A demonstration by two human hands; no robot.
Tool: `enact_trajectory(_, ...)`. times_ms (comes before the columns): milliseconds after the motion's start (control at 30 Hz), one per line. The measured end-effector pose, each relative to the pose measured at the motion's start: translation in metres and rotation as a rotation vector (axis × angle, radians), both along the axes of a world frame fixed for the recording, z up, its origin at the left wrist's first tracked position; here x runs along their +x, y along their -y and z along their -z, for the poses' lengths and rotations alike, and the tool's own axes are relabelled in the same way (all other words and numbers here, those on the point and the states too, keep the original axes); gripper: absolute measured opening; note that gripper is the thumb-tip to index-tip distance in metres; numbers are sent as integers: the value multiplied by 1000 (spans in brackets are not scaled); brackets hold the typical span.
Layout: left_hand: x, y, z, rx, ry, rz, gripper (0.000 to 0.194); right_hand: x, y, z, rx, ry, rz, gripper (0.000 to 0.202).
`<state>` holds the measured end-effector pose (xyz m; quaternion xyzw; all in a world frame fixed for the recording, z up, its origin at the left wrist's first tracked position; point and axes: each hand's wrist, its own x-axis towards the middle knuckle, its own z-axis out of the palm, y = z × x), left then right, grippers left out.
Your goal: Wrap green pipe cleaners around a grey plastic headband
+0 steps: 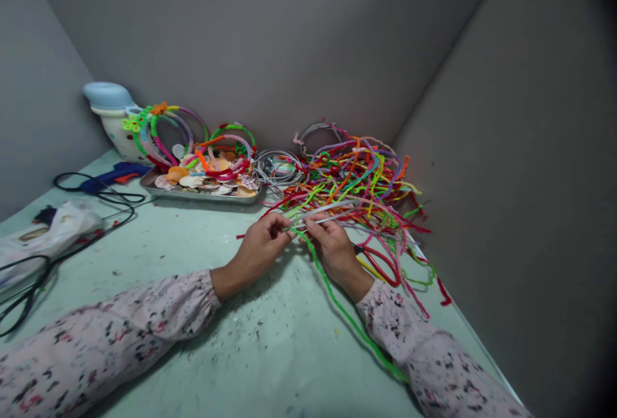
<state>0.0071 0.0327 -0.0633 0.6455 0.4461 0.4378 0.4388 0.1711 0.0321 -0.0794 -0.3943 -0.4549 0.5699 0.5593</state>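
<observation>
My left hand [263, 244] pinches one end of a bright green pipe cleaner [332, 292] against a thin grey headband [332, 208]. The pipe cleaner's long tail runs down over the right forearm. My right hand [337, 252] has its fingers closed on the headband close by, where the green strand crosses it. Both hands hover above the table in front of a heap of colourful pipe cleaners [357, 161]. Red-handled scissors [385, 267] lie beside the right wrist. Fingers partly hide the spot where strand and band meet.
A metal tray [202, 196] holds shells and wrapped headbands [166, 135]. Bare grey headbands [279, 167] lie to its right. At left are a blue glue gun [113, 177], a black cable [130, 206], a plastic bag [62, 228] and a blue-lidded container [113, 119]. Walls enclose the table [270, 354].
</observation>
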Motion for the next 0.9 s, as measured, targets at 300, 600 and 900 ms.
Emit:
enact_trajectory(300, -1, -1, 3, 17, 5, -2, 21, 1, -1, 0, -3, 63, 23, 25)
enact_trajectory(600, 0, 1, -1, 2, 26, -7, 19, -2, 2, -6, -49, 48, 3, 24)
enact_trajectory(900, 0, 0, 0, 14, 50, -11, 15, -3, 5, -13, -6, 97, 6, 21)
